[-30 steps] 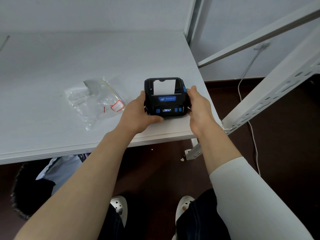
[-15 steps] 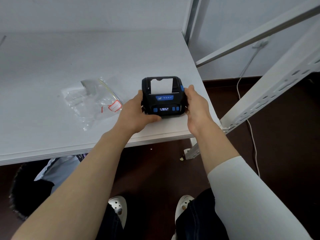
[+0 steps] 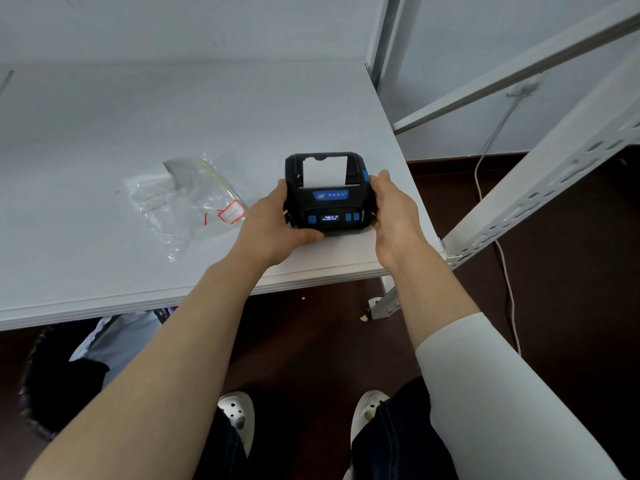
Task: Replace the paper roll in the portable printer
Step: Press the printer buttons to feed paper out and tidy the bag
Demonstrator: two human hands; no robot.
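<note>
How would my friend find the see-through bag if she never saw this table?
Start at the white table. Left of the black printer lies a crumpled plastic bag. It alone is see-through, with a small red-edged label.

Little changes over the second: the printer (image 3: 329,202), the left hand (image 3: 273,230) and the right hand (image 3: 394,216) slide a touch left in the view, then back. The table (image 3: 173,109) edge slides with them, so no shift against the table shows.
</note>
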